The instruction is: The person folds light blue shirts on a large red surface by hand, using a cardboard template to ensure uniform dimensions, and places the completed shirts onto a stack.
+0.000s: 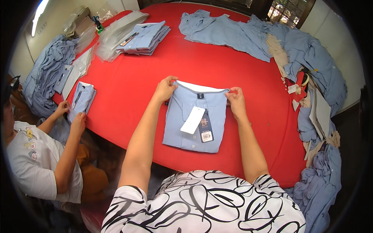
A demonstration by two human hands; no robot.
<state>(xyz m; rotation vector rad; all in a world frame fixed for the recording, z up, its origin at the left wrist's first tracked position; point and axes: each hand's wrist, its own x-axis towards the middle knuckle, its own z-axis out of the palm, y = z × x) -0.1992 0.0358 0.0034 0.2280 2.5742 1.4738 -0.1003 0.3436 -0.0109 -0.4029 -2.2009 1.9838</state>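
Observation:
A folded light-blue shirt (176, 128) lies in front of me, its white inner card (198, 87) showing along the far edge. My left hand (166, 88) pinches the shirt's far left corner. At the far right corner my right hand (236, 102) grips the fabric between thumb and fingers. On the shirt's front rest a blank white tag (193, 120) and a dark-blue hang tag (205, 126) with a white label, both on a string from the neck. Small buttons run down the placket below the tags.
A co-worker (42, 163) at the left handles another folded shirt (82, 101). On the red table (248, 155) stand a stack of folded shirts (145, 37) and clear plastic bags (112, 37). Loose blue shirts (225, 33) line the far and right edges, with white cards (320, 112) and a tape roll (305, 80).

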